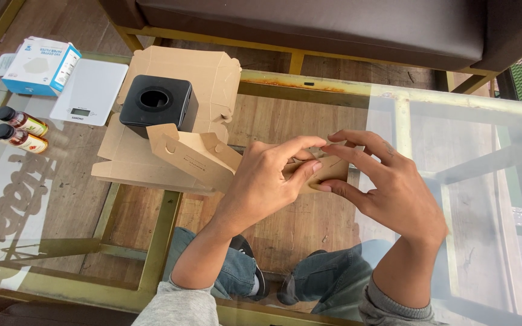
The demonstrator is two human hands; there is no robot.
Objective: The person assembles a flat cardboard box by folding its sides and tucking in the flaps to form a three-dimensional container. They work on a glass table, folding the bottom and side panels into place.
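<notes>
Over the glass tabletop (454, 139): both hands meet above the pane, with the person's jeans and shoes showing through it
Left hand (267, 181): fingers curled, thumb and forefinger pinching the small cardboard piece (327, 170) from its left side
Right hand (388, 184): fingers bent, fingertips pinching the same cardboard piece from the right, touching the left hand's fingertips
Cardboard piece: brown, held between the 2 hands just above the tabletop, mostly hidden by the fingers
Folded carton (197, 156): brown, with round notches in its flaps, lying just left of the left hand
Flattened carton sheet (212, 75): spread on the tabletop under the black device (158, 104)
Black device: cube-shaped, with a round opening on top, standing on the sheet
White scale (89, 90): flat, left of the sheet
Blue and white box (42, 65): touching the scale's far left corner
Bottles (16, 130): 3 small ones with black caps, lying near the left edge
Bench (309, 30): dark cushion on a yellow frame, beyond the tabletop
</notes>
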